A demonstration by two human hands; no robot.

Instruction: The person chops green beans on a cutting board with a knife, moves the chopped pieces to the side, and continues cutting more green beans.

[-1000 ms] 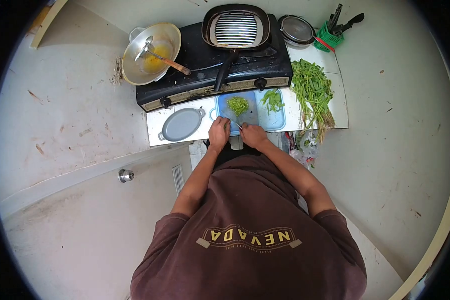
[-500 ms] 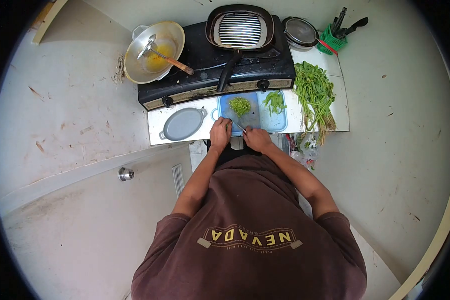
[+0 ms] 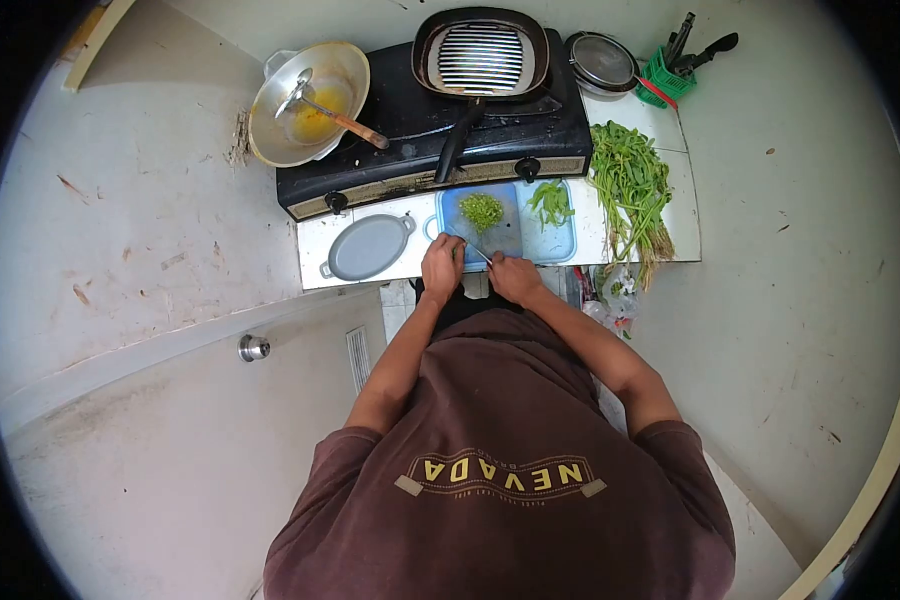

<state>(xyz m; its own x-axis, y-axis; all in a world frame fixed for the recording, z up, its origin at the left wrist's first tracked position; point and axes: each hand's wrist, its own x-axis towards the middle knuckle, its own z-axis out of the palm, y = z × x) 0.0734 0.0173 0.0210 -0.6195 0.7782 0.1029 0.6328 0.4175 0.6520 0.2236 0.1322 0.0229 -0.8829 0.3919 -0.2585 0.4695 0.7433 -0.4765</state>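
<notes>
My right hand [image 3: 514,278] is closed round the handle of a knife [image 3: 481,253], whose blade points up and left over the blue cutting board [image 3: 510,240]. Beside the blade, my left hand [image 3: 443,268] is closed at the board's lower left edge; a little green shows at its fingertips, apparently vegetable stems, mostly hidden by the fingers. A small heap of finely chopped greens [image 3: 482,212] lies on the board just beyond both hands. Several cut leaves [image 3: 550,203] rest on the lighter right part of the board.
A grey oval dish [image 3: 368,249] lies left of the board. Behind stands a black gas stove [image 3: 390,120] with a grill pan [image 3: 480,90] and a wok [image 3: 270,110] holding a ladle. Leafy greens [image 3: 632,190] lie right; a green basket [image 3: 660,80] holds knives.
Both hands stay at the board's near edge, with the knife between them. Only a very slight shift shows in the fingers and the view.
</notes>
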